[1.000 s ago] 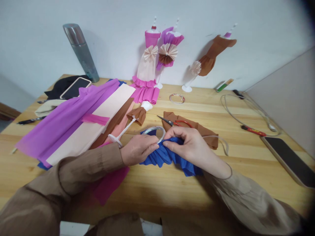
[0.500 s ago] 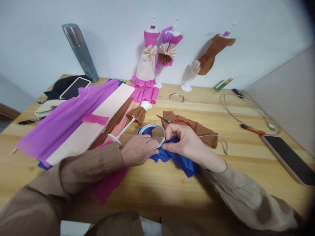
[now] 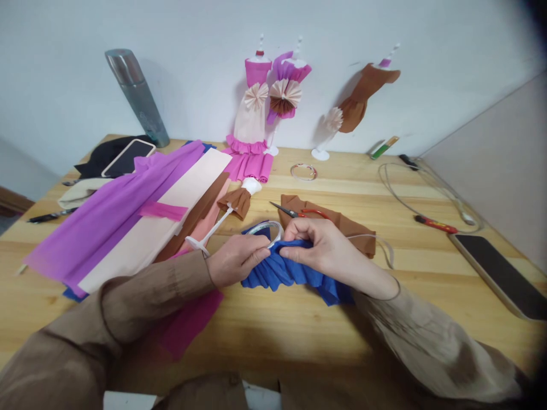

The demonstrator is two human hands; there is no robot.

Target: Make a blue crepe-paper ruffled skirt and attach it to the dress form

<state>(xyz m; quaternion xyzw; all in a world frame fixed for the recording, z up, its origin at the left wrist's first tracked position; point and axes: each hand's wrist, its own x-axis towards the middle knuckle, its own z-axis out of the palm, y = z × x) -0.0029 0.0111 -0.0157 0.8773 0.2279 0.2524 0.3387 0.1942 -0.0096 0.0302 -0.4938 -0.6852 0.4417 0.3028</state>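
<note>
The left hand's grip was closed over the near edge of the tape roll and the blue crepe paper, whose ruffled length ran from below the roll rightward, where the right hand's grip pinched its upper edge.

A pale wall is standing behind a light wooden table. Soft shadows are falling on the wall.

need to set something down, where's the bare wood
Bare wood: right of the ring, behind the folded brown sheet; between the right sleeve and rightmost phone. Crowded: left, with layered sheets; centre, around the blue ruffle.
</note>
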